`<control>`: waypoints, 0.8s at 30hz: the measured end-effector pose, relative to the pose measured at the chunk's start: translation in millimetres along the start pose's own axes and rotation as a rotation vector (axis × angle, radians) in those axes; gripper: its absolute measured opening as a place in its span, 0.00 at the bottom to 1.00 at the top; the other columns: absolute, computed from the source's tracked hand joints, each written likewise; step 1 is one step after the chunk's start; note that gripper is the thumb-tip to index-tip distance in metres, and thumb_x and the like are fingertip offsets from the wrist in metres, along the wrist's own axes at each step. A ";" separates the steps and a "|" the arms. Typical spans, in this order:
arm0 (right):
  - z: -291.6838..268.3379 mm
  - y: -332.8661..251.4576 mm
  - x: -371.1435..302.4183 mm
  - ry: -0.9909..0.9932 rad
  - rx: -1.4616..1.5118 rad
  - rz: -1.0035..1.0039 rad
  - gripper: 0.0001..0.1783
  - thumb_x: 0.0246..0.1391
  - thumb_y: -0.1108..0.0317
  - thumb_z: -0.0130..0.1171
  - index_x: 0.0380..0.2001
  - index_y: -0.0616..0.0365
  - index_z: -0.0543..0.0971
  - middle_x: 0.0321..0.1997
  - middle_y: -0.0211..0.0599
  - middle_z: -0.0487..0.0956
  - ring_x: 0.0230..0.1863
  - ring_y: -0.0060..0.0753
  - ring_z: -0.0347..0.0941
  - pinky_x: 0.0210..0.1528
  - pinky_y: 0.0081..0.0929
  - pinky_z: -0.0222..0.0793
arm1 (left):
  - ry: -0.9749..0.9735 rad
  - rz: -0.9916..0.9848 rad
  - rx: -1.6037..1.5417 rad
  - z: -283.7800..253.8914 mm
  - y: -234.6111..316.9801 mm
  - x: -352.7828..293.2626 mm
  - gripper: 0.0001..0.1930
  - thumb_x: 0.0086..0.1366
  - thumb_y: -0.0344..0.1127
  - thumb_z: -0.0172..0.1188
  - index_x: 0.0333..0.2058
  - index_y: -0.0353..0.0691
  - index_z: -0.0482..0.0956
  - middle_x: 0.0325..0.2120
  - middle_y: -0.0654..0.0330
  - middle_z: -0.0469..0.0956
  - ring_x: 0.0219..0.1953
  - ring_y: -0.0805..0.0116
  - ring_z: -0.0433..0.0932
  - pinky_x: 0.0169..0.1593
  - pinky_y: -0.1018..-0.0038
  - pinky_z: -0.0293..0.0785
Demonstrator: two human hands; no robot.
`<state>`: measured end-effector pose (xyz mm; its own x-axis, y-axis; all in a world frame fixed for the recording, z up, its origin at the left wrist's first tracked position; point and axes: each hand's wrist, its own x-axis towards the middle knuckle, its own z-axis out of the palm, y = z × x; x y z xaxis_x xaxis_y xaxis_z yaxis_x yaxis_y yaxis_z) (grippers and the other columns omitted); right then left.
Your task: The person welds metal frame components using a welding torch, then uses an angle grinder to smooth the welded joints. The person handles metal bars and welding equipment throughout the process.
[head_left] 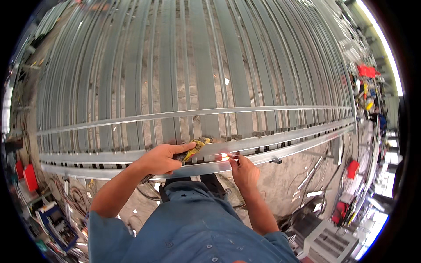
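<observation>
A yellow-and-black hand tool (196, 150) in the left hand (160, 159), over the near edge of a slatted metal frame (169, 65).
The tool is slim, its yellow grip streaked and scuffed with black, and it slants toward the frame's far right corner; the left fingers wrap its dark rear end, forefinger stretched along it. The right hand (245, 174) has thumb and forefinger drawn together beside an orange-red glow (225, 156) at the near edge; whether they grip anything, I cannot tell. Pale bars line that edge, with narrow slots between. Concrete floor (287, 175) shows through gaps between slats and beyond the near edge, right of the person's shirt (188, 223), where cables cross it.
</observation>
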<state>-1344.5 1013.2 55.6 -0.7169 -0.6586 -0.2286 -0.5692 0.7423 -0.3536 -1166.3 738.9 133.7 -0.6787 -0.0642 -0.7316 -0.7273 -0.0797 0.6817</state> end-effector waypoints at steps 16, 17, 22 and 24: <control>25.3 -36.6 -2.9 0.190 -0.043 0.284 0.16 0.64 0.56 0.64 0.47 0.55 0.82 0.34 0.42 0.85 0.32 0.52 0.82 0.33 0.47 0.76 | -0.481 -0.064 0.164 -55.2 33.0 112.8 0.43 0.61 0.27 0.53 0.76 0.60 0.59 0.29 0.64 0.76 0.23 0.74 0.78 0.32 0.75 0.77; 27.1 -35.6 -2.3 0.212 -0.034 0.278 0.16 0.63 0.56 0.65 0.47 0.55 0.82 0.32 0.43 0.84 0.32 0.53 0.82 0.32 0.47 0.76 | -0.492 -0.063 0.155 -55.8 31.1 115.8 0.43 0.61 0.27 0.53 0.76 0.60 0.59 0.29 0.64 0.76 0.23 0.74 0.78 0.32 0.75 0.77; 24.3 -40.2 -1.6 0.220 -0.018 0.312 0.16 0.62 0.57 0.66 0.46 0.55 0.82 0.31 0.44 0.84 0.31 0.55 0.81 0.31 0.48 0.75 | -0.530 -0.071 0.163 -57.7 32.3 122.2 0.43 0.61 0.27 0.53 0.77 0.59 0.59 0.29 0.64 0.76 0.23 0.74 0.78 0.32 0.74 0.77; 23.8 -40.9 -1.6 0.220 -0.032 0.313 0.15 0.62 0.57 0.67 0.46 0.55 0.82 0.31 0.43 0.83 0.30 0.54 0.81 0.31 0.47 0.74 | -0.544 -0.068 0.176 -58.1 31.7 123.9 0.43 0.61 0.27 0.53 0.76 0.59 0.59 0.28 0.63 0.77 0.23 0.73 0.78 0.32 0.74 0.77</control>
<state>-1310.4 980.9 48.8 -0.9254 -0.3596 -0.1198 -0.3185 0.9091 -0.2683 -1267.5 670.7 64.2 -0.5506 0.4601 -0.6966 -0.7455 0.1045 0.6583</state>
